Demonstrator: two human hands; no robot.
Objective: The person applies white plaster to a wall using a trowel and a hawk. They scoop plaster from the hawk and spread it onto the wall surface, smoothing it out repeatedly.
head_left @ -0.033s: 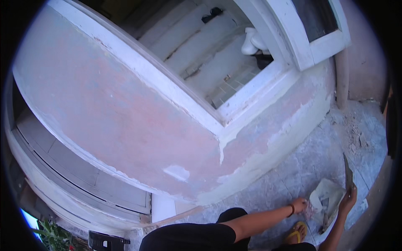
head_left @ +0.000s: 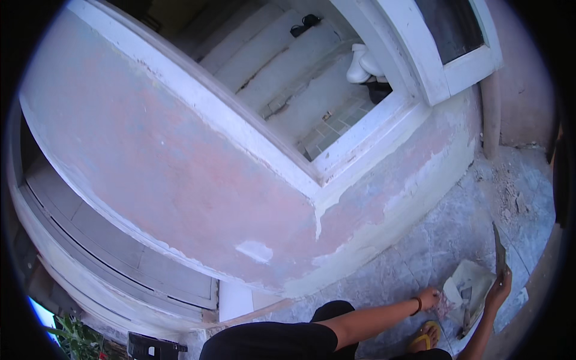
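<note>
So there's this pale container on the floor, a few flat grey pieces inside, sitting right between the two hands. Its long side runs roughly away from the person. The right hand is the nearer one, right up against its right edge, and looks closed around the lower end of a dark strip that points up and away. The left hand is just off the other side, fingers bunched by some crumpled pinkish stuff; honestly can't tell if it's gripping that. Yellow flip-flop just below, rubble further out.
</note>
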